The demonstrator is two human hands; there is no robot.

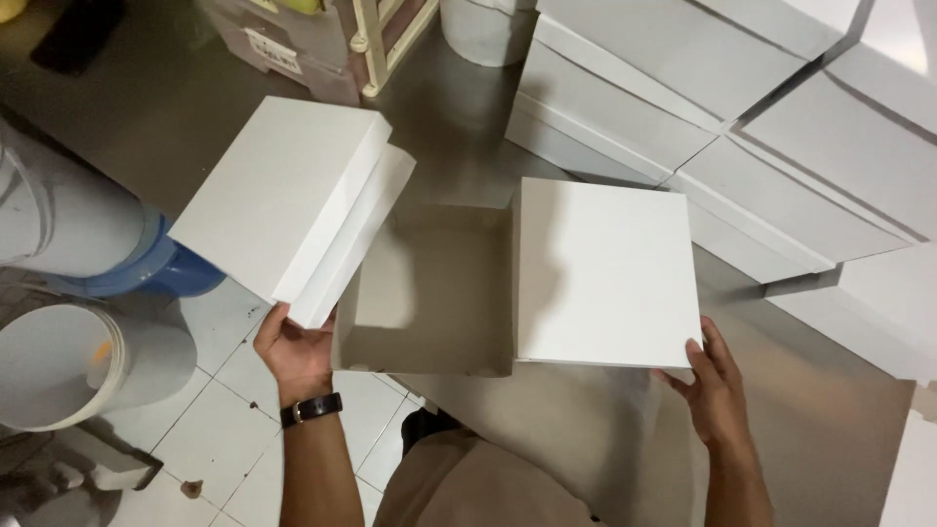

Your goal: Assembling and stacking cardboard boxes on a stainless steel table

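L hand (293, 353) grip closed on white lid (293, 200), raised; R hand (712, 385) fingers pinch box flap (605, 268).

- I see the left hand (293, 353) raised at lower left, palm up, fingers curled in a grip; a dark watch sits on its wrist.
- I see the right hand (715, 383) at lower right, fingers extended upward, thumb pressed inward, forearm angled in from below.

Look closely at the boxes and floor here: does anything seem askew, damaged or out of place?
Mostly no. The left hand holds a white lid tilted over the open box, and the right hand steadies a flat white panel. One small dark scrap lies on the white tiled floor.
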